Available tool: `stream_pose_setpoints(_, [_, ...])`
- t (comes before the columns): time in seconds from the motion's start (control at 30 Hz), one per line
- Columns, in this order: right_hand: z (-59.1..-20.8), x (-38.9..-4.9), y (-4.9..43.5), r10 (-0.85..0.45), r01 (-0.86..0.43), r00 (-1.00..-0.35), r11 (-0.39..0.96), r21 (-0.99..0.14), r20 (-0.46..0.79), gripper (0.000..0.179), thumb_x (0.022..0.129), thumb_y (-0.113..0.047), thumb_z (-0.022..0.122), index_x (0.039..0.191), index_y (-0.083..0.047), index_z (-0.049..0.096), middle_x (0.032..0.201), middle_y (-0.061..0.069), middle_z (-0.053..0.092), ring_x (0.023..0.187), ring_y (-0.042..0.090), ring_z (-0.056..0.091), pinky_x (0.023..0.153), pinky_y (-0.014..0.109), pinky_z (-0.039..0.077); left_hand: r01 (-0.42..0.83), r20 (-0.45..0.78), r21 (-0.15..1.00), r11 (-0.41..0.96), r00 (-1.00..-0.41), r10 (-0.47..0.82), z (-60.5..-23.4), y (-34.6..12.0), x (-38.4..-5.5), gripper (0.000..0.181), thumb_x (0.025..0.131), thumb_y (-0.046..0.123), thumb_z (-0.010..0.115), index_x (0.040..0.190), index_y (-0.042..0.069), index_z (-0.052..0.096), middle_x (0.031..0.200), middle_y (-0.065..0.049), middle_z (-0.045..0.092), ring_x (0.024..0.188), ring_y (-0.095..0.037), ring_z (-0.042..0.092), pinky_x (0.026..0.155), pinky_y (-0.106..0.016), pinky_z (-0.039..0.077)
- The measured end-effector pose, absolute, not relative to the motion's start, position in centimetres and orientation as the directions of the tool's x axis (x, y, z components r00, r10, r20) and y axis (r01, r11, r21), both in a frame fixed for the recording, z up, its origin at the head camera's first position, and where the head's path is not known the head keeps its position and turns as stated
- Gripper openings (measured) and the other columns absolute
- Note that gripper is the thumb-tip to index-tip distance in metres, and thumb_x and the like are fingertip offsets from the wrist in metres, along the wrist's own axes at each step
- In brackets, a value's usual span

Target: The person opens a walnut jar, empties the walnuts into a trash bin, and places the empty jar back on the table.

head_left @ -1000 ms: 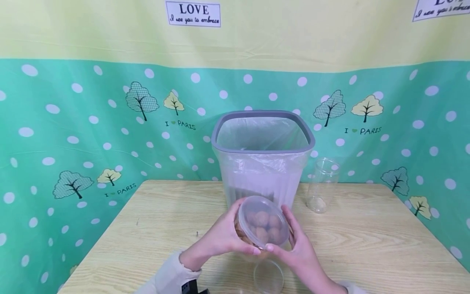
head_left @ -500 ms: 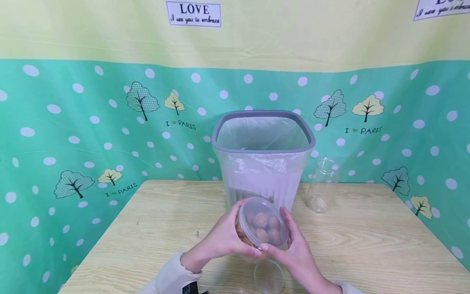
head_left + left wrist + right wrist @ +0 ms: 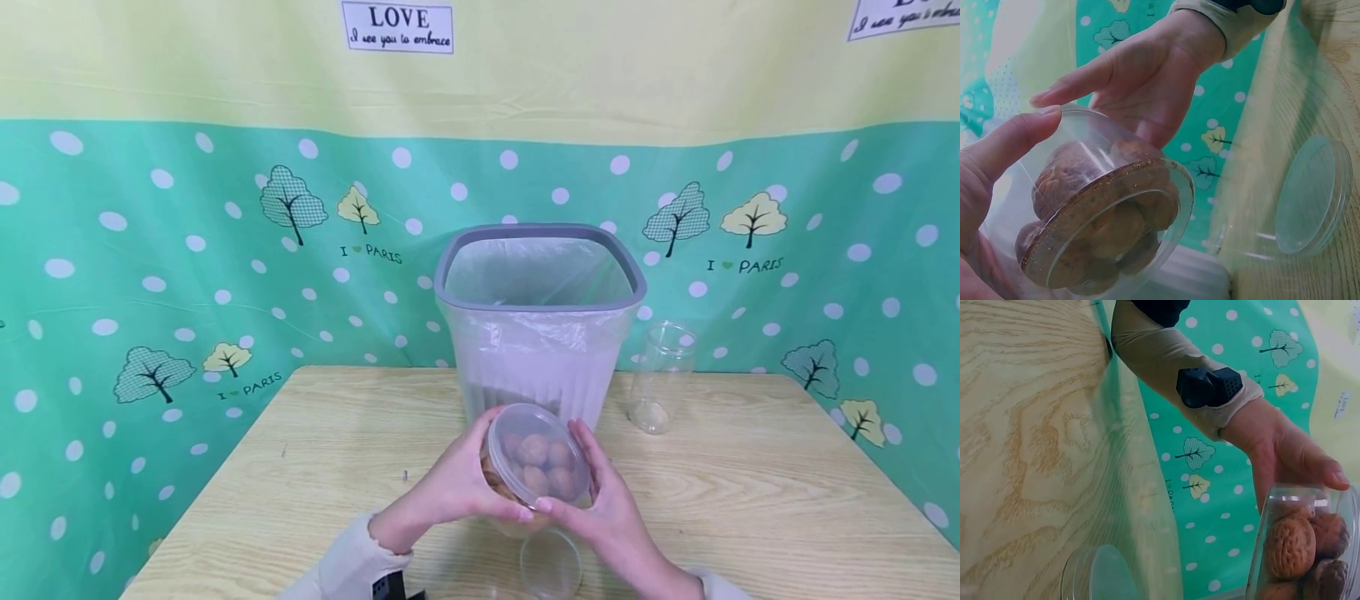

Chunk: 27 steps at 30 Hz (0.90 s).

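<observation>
Here, jar [image 3: 536, 458] before "LOVE" curtain [image 3: 480, 158].

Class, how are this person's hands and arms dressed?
The left hand and right hand are gloveless. The pale beige fabric left sleeve carries a black, lobed, dotted device; the pale beige fabric right sleeve bears a dark device, only partly visible.

Walnuts [image 3: 1291, 547] in jar [image 3: 1088, 134], before bin [image 3: 540, 354]

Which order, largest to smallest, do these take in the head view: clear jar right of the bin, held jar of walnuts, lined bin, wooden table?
1. wooden table
2. lined bin
3. jar of walnuts
4. clear jar
The jar of walnuts is nearer the camera, so which jar is really larger is unsure.
</observation>
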State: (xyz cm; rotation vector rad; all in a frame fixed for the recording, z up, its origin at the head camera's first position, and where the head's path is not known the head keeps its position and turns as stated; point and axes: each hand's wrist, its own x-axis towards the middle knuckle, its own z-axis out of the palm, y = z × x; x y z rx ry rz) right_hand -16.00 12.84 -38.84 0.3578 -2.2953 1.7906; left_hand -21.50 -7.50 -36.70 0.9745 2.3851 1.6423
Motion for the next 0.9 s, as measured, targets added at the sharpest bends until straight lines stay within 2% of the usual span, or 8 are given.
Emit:
stream_pose_setpoints(0.13, [-39.1, -16.4, 13.2, -0.112, -0.367, -0.929, 0.168, -0.915, 0.352, 0.096, 0.073, -0.006, 0.077, 0.148, 0.002, 0.018, 0.152, 0.019, 0.024, 0.139, 0.03, 0.019, 0.101, 0.006, 0.022, 0.454, 0.279, 0.867, 0.206, -0.785, 0.553, -36.8, -7.5, -21.7, 0.107, 0.053, 0.02, 0.092, 0.141, 0.016, 0.032, 0.128, 0.001, 0.052, 0.116, -0.017, 0.05, 0.104, -0.038, 0.036])
stream_pose_setpoints(0.37, [-39.4, -17.1, 14.2, -0.203, -0.477, -0.867, 0.073, -0.876, 0.455, 0.093, 0.071, 0.003, 0.075, 0.147, 0.003, 0.021, 0.15, 0.028, 0.022, 0.134, 0.0, 0.026, 0.104, 0.008, 0.023, 0.44, 0.271, 0.878, 0.19, -0.783, 0.56, -36.7, -7.5, -21.6, 0.107, 0.053, 0.018, 0.092, 0.141, 0.017, 0.032, 0.128, 0.001, 0.052, 0.116, -0.017, 0.05, 0.104, -0.037, 0.035])
stream_pose_setpoints(0.47, [-39.3, -17.3, 14.5, -0.241, -0.499, -0.845, 0.036, -0.866, 0.477, 0.094, 0.071, 0.003, 0.075, 0.147, 0.002, 0.02, 0.15, 0.029, 0.021, 0.133, -0.007, 0.026, 0.104, 0.009, 0.022, 0.432, 0.271, 0.885, 0.173, -0.78, 0.564, -36.6, -7.5, -21.6, 0.106, 0.053, 0.016, 0.092, 0.141, 0.016, 0.033, 0.129, 0.0, 0.052, 0.116, -0.017, 0.05, 0.105, -0.036, 0.035])
stream_pose_setpoints(0.73, [-39.2, -17.8, 15.1, -0.324, -0.557, -0.776, -0.052, -0.829, 0.541, 0.094, 0.072, 0.003, 0.074, 0.147, 0.006, 0.017, 0.145, 0.039, 0.016, 0.136, -0.001, 0.026, 0.106, 0.011, 0.023, 0.404, 0.255, 0.905, 0.136, -0.769, 0.586, -36.3, -7.6, -21.4, 0.105, 0.053, 0.011, 0.091, 0.141, 0.016, 0.033, 0.13, -0.002, 0.051, 0.117, -0.018, 0.049, 0.105, -0.035, 0.034])
stream_pose_setpoints(0.8, [-39.1, -17.8, 15.2, -0.335, -0.571, -0.762, -0.058, -0.819, 0.555, 0.094, 0.072, 0.002, 0.075, 0.147, 0.006, 0.017, 0.145, 0.039, 0.018, 0.136, 0.001, 0.027, 0.106, 0.012, 0.024, 0.397, 0.251, 0.909, 0.127, -0.764, 0.594, -36.2, -7.6, -21.3, 0.105, 0.053, 0.01, 0.09, 0.141, 0.016, 0.033, 0.13, -0.002, 0.051, 0.118, -0.018, 0.049, 0.106, -0.036, 0.033])
stream_pose_setpoints(0.9, [-39.1, -18.0, 15.4, -0.357, -0.602, -0.727, -0.081, -0.794, 0.587, 0.094, 0.073, 0.001, 0.075, 0.147, 0.006, 0.017, 0.148, 0.031, 0.022, 0.137, 0.005, 0.028, 0.107, 0.014, 0.025, 0.395, 0.25, 0.911, 0.12, -0.758, 0.602, -36.1, -7.7, -21.3, 0.105, 0.053, 0.008, 0.09, 0.141, 0.016, 0.033, 0.13, -0.001, 0.051, 0.118, -0.018, 0.049, 0.106, -0.036, 0.032])
